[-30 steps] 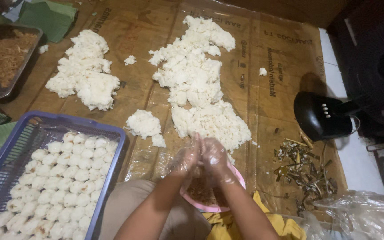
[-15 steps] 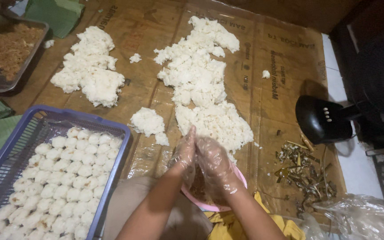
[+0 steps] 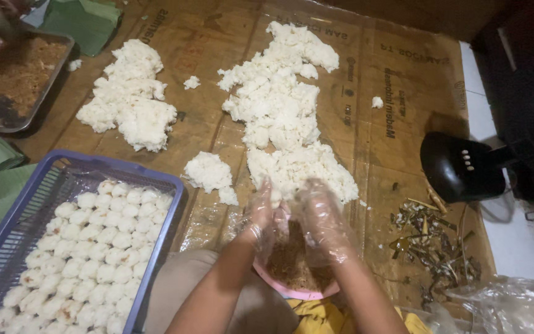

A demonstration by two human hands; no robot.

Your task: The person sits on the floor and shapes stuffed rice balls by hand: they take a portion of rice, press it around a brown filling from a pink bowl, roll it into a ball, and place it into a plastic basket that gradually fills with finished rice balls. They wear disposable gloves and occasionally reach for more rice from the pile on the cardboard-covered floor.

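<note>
Since the earlier frames, both gloved hands had stayed pressed together over the pink bowl (image 3: 298, 289), and the view had shifted only slightly. Flattened brown cardboard (image 3: 403, 80) covered the floor as the work surface; its right edge met white tile, and its upper right area was the largest open stretch. A long heap of white sticky rice (image 3: 285, 105) ran down the middle toward the hands, and a second heap (image 3: 131, 96) lay to its left, well apart, with a bare strip of cardboard between them. A blue slotted basket (image 3: 26, 210) occupied the lower left, cut off by the frame edge, with rows of shaped white rice balls (image 3: 88, 253) filling it. A metal tray of brown filling (image 3: 16, 77) sat at the upper left, partly out of frame. A black fan base (image 3: 461, 167) stood at the right cardboard edge, above a scatter of small brownish scraps (image 3: 434, 241). A small rice lump (image 3: 208, 172) lay just left of the hands. The left hand (image 3: 259, 219) and the right hand (image 3: 322, 219), each in a clear plastic glove, were cupped against each other around a bit of rice (image 3: 277, 196), most of it hidden between the palms. The bowl held brown filling, half covered by the hands and forearms.
</note>
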